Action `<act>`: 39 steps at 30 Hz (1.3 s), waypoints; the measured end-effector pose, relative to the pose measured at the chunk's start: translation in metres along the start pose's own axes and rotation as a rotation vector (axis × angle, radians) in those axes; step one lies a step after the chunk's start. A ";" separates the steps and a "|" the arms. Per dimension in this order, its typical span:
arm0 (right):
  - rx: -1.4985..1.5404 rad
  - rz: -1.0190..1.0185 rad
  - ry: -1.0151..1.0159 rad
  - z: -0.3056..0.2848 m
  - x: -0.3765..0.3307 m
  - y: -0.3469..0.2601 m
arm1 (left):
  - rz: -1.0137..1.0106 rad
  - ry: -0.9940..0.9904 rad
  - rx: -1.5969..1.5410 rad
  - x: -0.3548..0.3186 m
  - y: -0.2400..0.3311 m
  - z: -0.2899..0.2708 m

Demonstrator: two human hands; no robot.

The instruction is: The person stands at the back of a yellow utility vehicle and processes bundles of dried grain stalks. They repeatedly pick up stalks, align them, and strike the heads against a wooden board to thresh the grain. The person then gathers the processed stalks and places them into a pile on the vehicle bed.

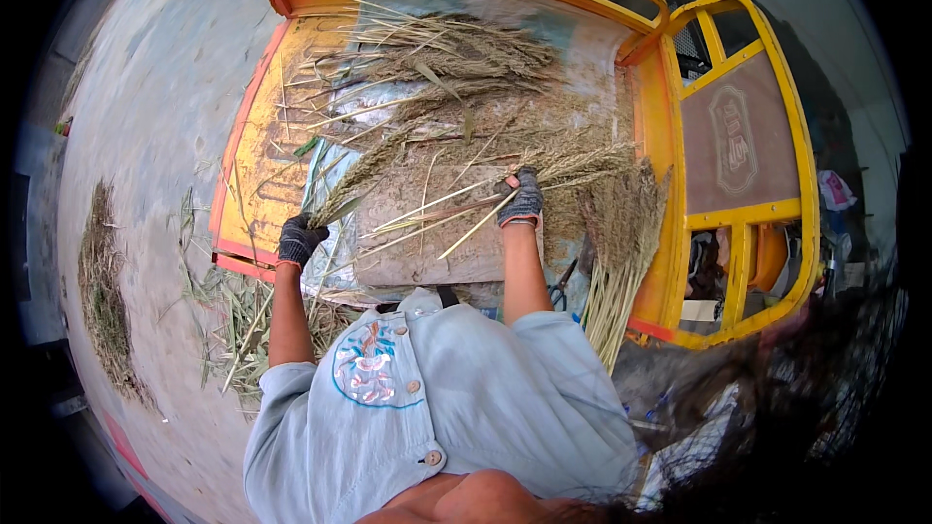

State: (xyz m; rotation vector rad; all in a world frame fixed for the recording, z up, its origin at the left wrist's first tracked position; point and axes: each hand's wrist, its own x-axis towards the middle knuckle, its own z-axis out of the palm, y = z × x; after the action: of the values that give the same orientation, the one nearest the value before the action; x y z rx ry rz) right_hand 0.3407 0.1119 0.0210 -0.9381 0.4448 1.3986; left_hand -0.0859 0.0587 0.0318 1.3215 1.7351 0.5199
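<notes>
From the head view, the gloved left hand (300,239) closes on a grass stalk (359,180) at the yellow cart bed (254,150) edge — the gloved right hand (522,200) grips a bundle of plumed stalks (573,167) on the board (427,247), a tied bunch (621,233) just beside.

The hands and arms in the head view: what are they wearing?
Both the left hand and the right hand wear dark grey knitted gloves with an orange-red cuff edge. The forearms are bare; short, pale blue shirt sleeves end near the elbows.
</notes>
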 end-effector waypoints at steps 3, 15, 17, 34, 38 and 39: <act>0.017 -0.035 -0.061 -0.007 0.011 0.003 | -0.159 0.272 -0.212 -0.004 -0.067 -0.052; -0.161 0.082 -0.203 0.046 -0.042 0.060 | 0.167 -0.137 0.033 -0.011 0.108 0.100; -0.334 0.076 -0.212 0.042 -0.038 0.056 | 0.077 -0.176 -0.184 -0.004 0.109 0.109; -0.806 0.064 -0.355 0.000 -0.002 0.088 | -0.136 -0.349 -0.636 0.009 0.165 0.127; -0.678 0.191 -0.414 -0.004 0.011 0.096 | 0.133 -0.321 -0.305 0.011 0.164 0.131; -0.590 0.231 -0.432 -0.003 0.012 0.100 | 0.376 -0.225 -0.202 0.017 0.154 0.136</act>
State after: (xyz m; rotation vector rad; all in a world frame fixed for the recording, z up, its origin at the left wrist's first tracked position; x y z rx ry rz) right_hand 0.2486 0.1081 -0.0192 -1.0279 -0.2102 1.9409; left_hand 0.1112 0.1054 0.0683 1.5024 1.2224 0.7072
